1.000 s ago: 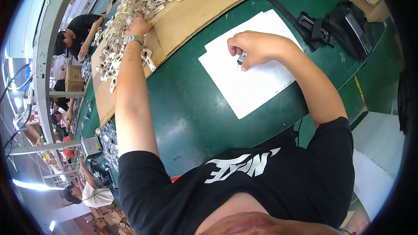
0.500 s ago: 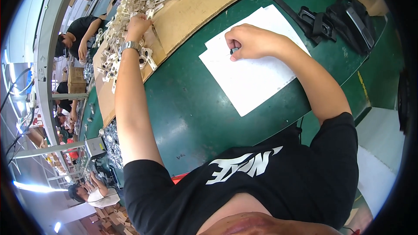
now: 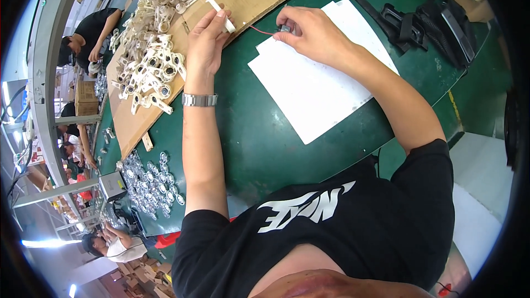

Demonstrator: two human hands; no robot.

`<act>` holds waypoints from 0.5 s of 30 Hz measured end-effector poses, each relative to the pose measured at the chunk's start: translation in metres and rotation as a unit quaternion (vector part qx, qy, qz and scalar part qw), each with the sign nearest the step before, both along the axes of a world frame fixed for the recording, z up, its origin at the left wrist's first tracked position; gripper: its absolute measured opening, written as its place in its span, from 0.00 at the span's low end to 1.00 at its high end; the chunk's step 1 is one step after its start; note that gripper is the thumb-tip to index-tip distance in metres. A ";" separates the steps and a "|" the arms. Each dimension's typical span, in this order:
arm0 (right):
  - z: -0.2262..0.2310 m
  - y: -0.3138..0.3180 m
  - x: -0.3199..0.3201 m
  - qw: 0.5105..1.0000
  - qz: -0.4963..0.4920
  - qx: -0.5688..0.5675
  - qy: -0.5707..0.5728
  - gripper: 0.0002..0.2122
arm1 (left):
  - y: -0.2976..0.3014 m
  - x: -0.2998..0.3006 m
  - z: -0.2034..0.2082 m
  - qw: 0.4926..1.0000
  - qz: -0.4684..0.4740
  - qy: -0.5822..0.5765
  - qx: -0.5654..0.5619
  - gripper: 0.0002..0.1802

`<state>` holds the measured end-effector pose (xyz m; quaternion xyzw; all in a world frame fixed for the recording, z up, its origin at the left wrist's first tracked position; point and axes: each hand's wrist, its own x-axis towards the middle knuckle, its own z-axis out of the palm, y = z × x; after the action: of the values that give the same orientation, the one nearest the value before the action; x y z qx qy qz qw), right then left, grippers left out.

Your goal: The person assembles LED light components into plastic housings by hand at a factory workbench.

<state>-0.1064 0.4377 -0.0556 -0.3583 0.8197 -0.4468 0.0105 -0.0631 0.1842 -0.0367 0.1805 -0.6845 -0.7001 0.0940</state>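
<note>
White plastic: a slim part (image 3: 229,26) sits pinched between thumb and fingers of the left hand (image 3: 204,43), top centre of the frame. The right hand (image 3: 316,32) has its fingertips closed around a small grey piece (image 3: 285,28), a red wire (image 3: 260,31) trailing leftward. Both are in hand, I'd judge, but apart and unjoined; a heap of pale parts (image 3: 152,66) lies upper left. The slim part's long axis slants from up-left to down-right.
</note>
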 end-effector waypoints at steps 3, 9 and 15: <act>-0.004 0.000 -0.002 0.999 -0.005 -0.047 0.025 0.12 | 0.003 0.007 -0.006 0.985 -0.116 0.064 0.110 0.25; 0.001 -0.002 0.006 0.996 0.003 -0.080 0.048 0.12 | 0.012 0.014 -0.013 0.955 -0.174 0.083 0.225 0.28; -0.005 -0.003 0.005 0.995 -0.024 -0.075 0.064 0.12 | 0.021 0.016 -0.015 0.935 -0.218 0.076 0.268 0.27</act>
<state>-0.1016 0.4347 -0.0601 -0.3666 0.7911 -0.4830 -0.0798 -0.0468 0.2051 -0.0520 -0.0082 -0.4851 -0.8723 -0.0609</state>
